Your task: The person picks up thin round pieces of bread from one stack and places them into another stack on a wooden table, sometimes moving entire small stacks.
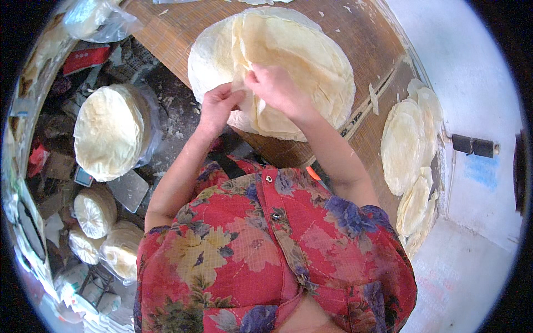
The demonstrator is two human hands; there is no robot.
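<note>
A stack of thin round flatbread sheets (pixel 320 54) lies on a slatted wooden tabletop (pixel 170 45) before me. Its top sheet is partly lifted, with a raised fold (pixel 237 39) running up the left of the middle. My left hand (pixel 220 102) pinches the sheet's near-left edge between thumb and fingers. Just to the right, my right hand (pixel 277 85) is closed on the same sheet near the fold, slightly blurred. The fingertips of both hands are close together, and part of the gripped edge is hidden behind them.
At left, a tall stack of round sheets (pixel 108 133) stands on a metal scale (pixel 129 189). Several plastic-wrapped stacks (pixel 95 212) sit below it. More loose sheets (pixel 402 145) lie along the table's right side by a white wall (pixel 466 75). A plastic bag (pixel 98 21) is at upper left.
</note>
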